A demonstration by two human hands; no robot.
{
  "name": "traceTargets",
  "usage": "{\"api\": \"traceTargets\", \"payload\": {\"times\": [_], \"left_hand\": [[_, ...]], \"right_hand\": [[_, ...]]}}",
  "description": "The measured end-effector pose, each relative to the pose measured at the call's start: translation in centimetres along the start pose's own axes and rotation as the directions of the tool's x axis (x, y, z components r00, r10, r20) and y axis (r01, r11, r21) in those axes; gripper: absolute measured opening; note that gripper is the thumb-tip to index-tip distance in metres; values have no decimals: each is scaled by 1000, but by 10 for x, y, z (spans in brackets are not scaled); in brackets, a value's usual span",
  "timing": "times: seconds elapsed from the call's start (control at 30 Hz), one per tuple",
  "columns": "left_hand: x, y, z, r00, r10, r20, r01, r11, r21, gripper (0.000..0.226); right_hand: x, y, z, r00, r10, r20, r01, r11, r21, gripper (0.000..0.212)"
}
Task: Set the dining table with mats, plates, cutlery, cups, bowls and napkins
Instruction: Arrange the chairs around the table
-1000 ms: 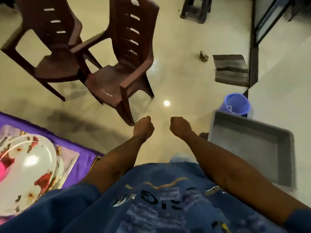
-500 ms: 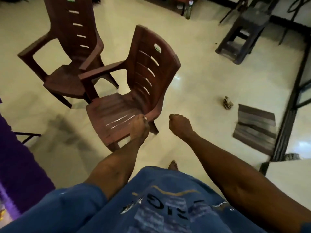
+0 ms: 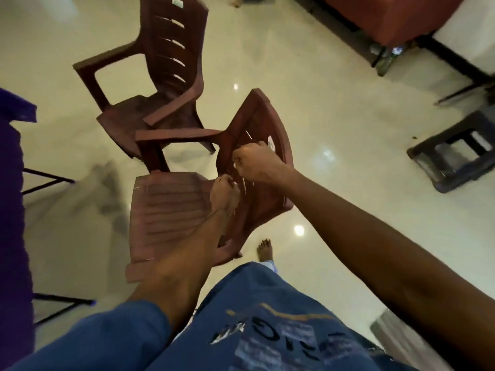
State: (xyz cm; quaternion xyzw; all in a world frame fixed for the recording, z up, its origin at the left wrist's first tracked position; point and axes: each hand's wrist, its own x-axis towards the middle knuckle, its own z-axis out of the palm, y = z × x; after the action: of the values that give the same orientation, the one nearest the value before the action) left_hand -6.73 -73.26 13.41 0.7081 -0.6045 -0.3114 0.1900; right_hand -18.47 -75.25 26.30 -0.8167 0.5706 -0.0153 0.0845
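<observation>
My left hand (image 3: 224, 191) and my right hand (image 3: 254, 164) are both closed into fists, held out in front of me above a brown plastic armchair (image 3: 171, 210). Nothing shows inside either fist. The purple-covered dining table (image 3: 13, 183) is only a strip at the left edge. No mat, plate, cutlery, cup, bowl or napkin is in view.
A second brown plastic chair (image 3: 160, 84) stands behind the first. A dark low stool (image 3: 455, 153) is at the right, a red-brown piece of furniture (image 3: 388, 17) at the top right. The glossy tiled floor (image 3: 334, 129) lies between them, my bare foot (image 3: 265, 249) on it.
My view has swung left and away from the grey tray and the plates; the chairs now sit under my fists. Both hands stay closed and have risen slightly.
</observation>
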Motion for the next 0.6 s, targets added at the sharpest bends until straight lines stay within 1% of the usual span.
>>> {"api": "traceTargets", "payload": {"times": [0.07, 0.13, 0.2, 0.27, 0.33, 0.37, 0.43, 0.47, 0.53, 0.6], "left_hand": [[24, 12, 11, 997, -80, 19, 80, 997, -15, 21], [40, 30, 19, 985, -169, 16, 170, 985, -30, 25], [53, 44, 25, 968, -249, 19, 249, 967, -53, 28], [58, 55, 28, 946, -324, -2, 321, 939, -120, 31], [58, 69, 28, 921, -387, -43, 375, 912, -164, 40], [58, 78, 25, 907, -418, -42, 405, 896, -183, 38], [59, 93, 26, 871, -490, -14, 481, 859, -178, 19], [58, 101, 29, 862, -507, -11, 497, 849, -180, 13], [55, 116, 31, 828, -560, -39, 545, 818, -185, 14], [47, 135, 31, 794, -606, -44, 586, 783, -211, 26]], "right_hand": [[22, 30, -1, 994, -48, 97, 49, 999, -13, 17], [47, 59, -1, 975, -126, 182, 133, 991, -26, 19], [68, 82, -2, 946, -197, 259, 216, 975, -45, 20], [87, 97, -3, 914, -251, 319, 281, 958, -51, 22], [106, 107, -1, 878, -312, 363, 357, 932, -61, 25], [113, 110, 1, 858, -342, 383, 391, 919, -56, 28], [129, 116, 2, 820, -412, 397, 462, 886, -35, 32], [134, 120, 2, 801, -454, 390, 502, 865, -23, 31], [140, 131, 2, 754, -531, 388, 575, 818, 1, 28], [138, 149, 0, 695, -586, 417, 638, 770, 19, 25]]}}
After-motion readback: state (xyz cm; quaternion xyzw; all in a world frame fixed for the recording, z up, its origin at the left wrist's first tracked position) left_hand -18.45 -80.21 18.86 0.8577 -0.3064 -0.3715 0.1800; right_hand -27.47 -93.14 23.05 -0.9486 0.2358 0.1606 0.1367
